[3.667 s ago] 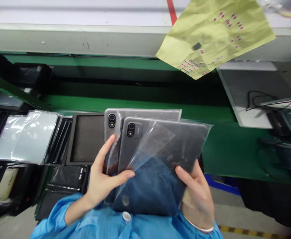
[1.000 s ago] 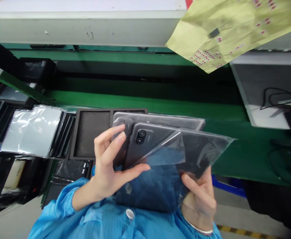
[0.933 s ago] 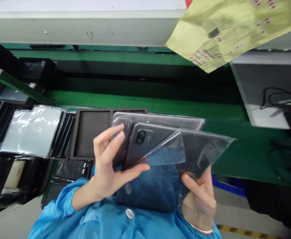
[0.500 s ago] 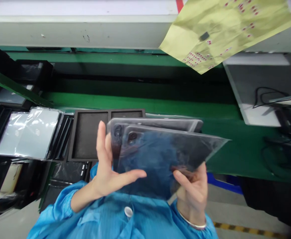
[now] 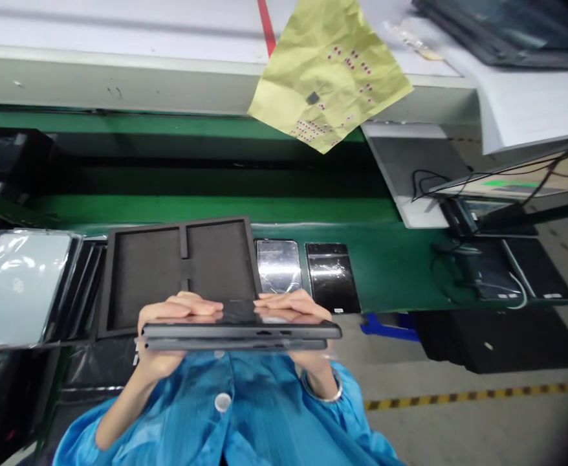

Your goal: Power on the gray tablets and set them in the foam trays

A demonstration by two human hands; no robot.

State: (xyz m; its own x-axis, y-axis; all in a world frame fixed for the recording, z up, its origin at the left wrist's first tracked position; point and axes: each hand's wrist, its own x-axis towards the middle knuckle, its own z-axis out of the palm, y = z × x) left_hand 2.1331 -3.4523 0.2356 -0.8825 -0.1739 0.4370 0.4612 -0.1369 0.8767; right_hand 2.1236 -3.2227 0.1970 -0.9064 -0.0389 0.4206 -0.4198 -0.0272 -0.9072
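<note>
Two dark grey tablets (image 5: 240,335) lie stacked flat and edge-on to me, at chest height. My left hand (image 5: 170,330) grips their left end, fingers curled over the top face. My right hand (image 5: 296,307) grips the right end the same way, a bangle on its wrist. Just beyond the tablets sits a black foam tray (image 5: 177,268) with two empty compartments.
Two bagged phones or small screens (image 5: 308,272) lie on the green conveyor (image 5: 385,259) right of the tray. Bagged silver tablets (image 5: 19,278) stand at the left. A yellow sheet (image 5: 325,71) hangs from the white shelf; cables and devices (image 5: 488,272) are at the right.
The two tablets have tipped from facing me, backs and cameras visible, to lying flat and edge-on. Both hands now clasp their ends from above. My view has swung right.
</note>
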